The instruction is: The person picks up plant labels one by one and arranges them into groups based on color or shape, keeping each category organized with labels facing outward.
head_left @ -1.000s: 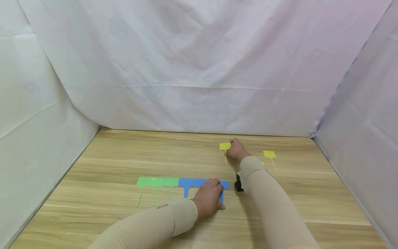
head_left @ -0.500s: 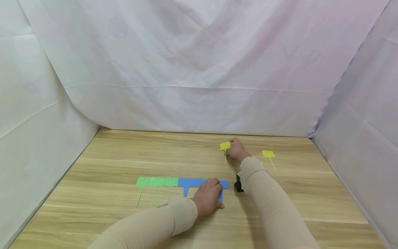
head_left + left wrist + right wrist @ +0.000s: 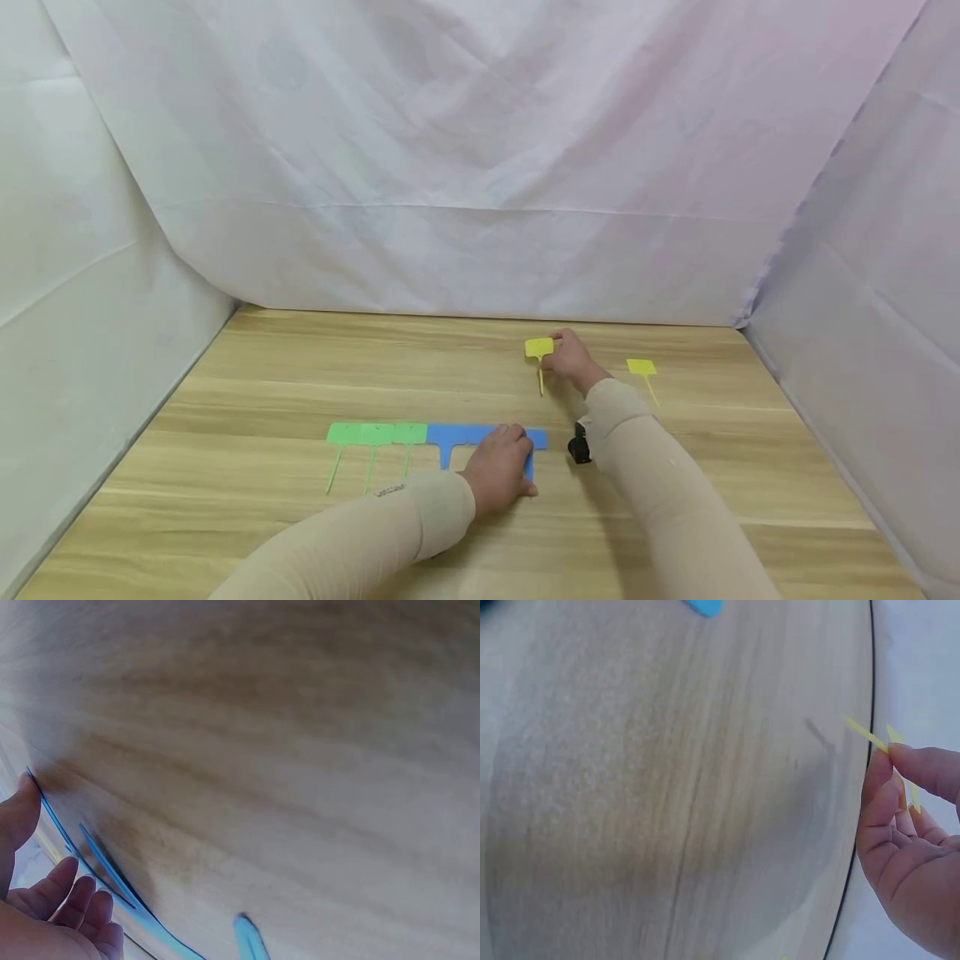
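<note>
My left hand (image 3: 498, 468): the fingers bend round a blue tag (image 3: 537, 438) lying on the bench (image 3: 247, 400).
Green tags (image 3: 377, 433): three in a row, left of the blue ones.
Loose yellow tag (image 3: 642, 367): flat on the bench, to the right.
My right hand (image 3: 572, 358): the fingers pinch a second yellow tag (image 3: 538, 347), up off the bench.
White cloth (image 3: 450, 167): hangs behind.

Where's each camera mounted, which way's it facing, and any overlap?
Head: on the person's head, facing forward and down at the table; shows left hand, right hand and both sleeves.
Left wrist: faces the left hand and blue tags; only that hand shows.
Right wrist: faces the right hand pinching a yellow tag; only that hand shows.
Shared, head and right wrist: right hand, yellow tag.
</note>
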### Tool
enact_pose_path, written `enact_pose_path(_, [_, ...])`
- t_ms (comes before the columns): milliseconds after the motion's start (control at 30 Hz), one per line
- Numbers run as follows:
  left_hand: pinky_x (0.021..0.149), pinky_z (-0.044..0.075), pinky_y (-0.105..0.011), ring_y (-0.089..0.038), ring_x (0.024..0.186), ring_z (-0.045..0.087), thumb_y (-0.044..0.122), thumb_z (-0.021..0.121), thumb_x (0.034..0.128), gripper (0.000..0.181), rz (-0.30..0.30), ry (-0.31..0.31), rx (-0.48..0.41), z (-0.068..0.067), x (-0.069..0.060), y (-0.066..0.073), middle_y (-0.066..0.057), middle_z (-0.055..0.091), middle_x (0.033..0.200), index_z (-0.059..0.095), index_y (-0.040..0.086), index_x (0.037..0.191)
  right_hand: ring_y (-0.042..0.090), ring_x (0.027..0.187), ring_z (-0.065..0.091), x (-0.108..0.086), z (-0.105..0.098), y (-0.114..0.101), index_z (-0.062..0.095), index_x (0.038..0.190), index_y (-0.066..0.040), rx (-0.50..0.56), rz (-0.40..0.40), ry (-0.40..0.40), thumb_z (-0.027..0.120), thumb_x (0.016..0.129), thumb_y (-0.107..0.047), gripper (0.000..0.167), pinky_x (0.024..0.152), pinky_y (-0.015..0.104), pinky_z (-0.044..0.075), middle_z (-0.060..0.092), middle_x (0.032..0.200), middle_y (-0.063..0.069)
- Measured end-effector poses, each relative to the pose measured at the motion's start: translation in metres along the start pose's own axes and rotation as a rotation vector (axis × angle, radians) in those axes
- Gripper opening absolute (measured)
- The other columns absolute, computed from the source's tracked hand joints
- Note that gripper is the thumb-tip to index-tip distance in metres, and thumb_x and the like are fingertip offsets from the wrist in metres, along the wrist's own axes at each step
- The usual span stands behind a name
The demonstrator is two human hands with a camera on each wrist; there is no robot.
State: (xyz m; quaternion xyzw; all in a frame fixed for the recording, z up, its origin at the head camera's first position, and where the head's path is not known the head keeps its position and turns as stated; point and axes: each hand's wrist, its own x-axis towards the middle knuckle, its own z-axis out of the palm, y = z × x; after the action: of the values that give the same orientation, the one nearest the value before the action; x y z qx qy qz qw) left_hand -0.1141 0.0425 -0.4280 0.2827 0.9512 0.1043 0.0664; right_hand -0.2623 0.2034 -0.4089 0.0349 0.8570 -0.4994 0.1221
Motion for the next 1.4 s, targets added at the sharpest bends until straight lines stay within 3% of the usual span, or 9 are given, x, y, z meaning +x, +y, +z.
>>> enact_pose_path(167, [0.091, 0.043, -0.027, -0.016, 0.097, 0.048, 0.044, 0.078, 0.0781, 0.051, -0.007, -0.004, 0.000, -0.002, 0.001, 0.000, 0.000, 0.056, 0.110, 0.065, 0.008, 0.112, 0.029, 0.097, 0.057, -0.007, -0.004, -0.008, 0.032, 0.136, 0.006, 0.030, -0.011, -0.003, 0.060, 0.085, 0.010, 0.058, 0.080, 0.037, 0.049, 0.050, 0.117, 0.026])
enact_pose_path(367, [0.093, 0.042, -0.028, -0.017, 0.100, 0.049, 0.043, 0.078, 0.0775, 0.051, -0.015, -0.010, -0.018, -0.003, 0.002, -0.002, -0.001, 0.056, 0.111, 0.065, 0.007, 0.112, 0.028, 0.092, 0.060, -0.014, -0.008, -0.015, 0.032, 0.136, 0.007, 0.074, -0.026, -0.010, 0.061, 0.086, 0.009, 0.057, 0.086, 0.046, 0.050, 0.052, 0.109, 0.022])
enact_pose_path(533, [0.096, 0.042, -0.029, -0.017, 0.102, 0.049, 0.041, 0.078, 0.0779, 0.051, -0.025, -0.017, -0.048, -0.005, 0.002, -0.003, -0.001, 0.056, 0.113, 0.064, 0.007, 0.114, 0.023, 0.086, 0.058, -0.018, -0.012, -0.014, 0.033, 0.135, 0.006, 0.080, -0.044, -0.006, 0.061, 0.086, 0.008, 0.057, 0.081, 0.042, 0.050, 0.053, 0.101, 0.016])
enact_pose_path(867, [0.094, 0.042, -0.028, -0.016, 0.099, 0.048, 0.040, 0.078, 0.0780, 0.050, -0.024, -0.016, -0.053, -0.007, 0.001, -0.002, 0.000, 0.056, 0.110, 0.065, 0.007, 0.112, 0.027, 0.097, 0.057, -0.035, -0.019, -0.011, 0.028, 0.143, 0.002, 0.071, -0.049, -0.017, 0.061, 0.090, 0.003, 0.063, 0.088, 0.045, 0.049, 0.051, 0.101, 0.014])
enact_pose_path(1400, [0.093, 0.043, -0.029, -0.016, 0.097, 0.048, 0.040, 0.079, 0.0768, 0.050, -0.030, -0.015, -0.065, -0.005, 0.004, -0.005, 0.000, 0.056, 0.108, 0.065, 0.007, 0.111, 0.027, 0.096, 0.059, -0.061, -0.021, -0.007, 0.031, 0.141, 0.002, 0.057, -0.061, -0.005, 0.064, 0.088, 0.000, 0.062, 0.081, 0.041, 0.050, 0.050, 0.095, 0.012])
